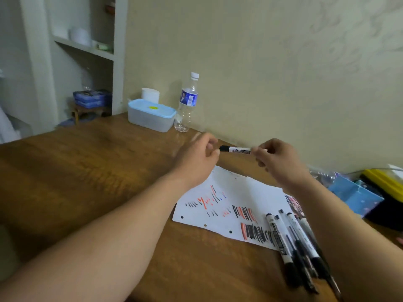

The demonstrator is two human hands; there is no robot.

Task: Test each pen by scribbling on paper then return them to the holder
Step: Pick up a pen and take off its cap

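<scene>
Nearest me, below and right of my right fingers (261,156): loose pens (290,243) in a rough bundle on the counter (109,171), tips across the near corner of the paper (235,190). Probably parked there to stay within reach; whether tested or waiting, I cannot tell.

The paper lies flat directly under both sets of fingers, already carrying red, black and a few blue strokes. Bare white remains at its far end, just beneath the fingers.

Up off the counter: the marker (238,149) is held level between my hands. The right fingers pinch the white barrel at its tail end, steadying it. The black capped end points at my left fingers (210,148), which are curled and right at the cap. They are blurred, so I cannot tell whether they grip it or merely meet it. Judgement: the cap comes off here, before scribbling.

Beyond the left fingers, against the wall: a lidded box (150,115) and a water bottle (188,101), well apart from the work.

No holder I can identify for certain.
</scene>
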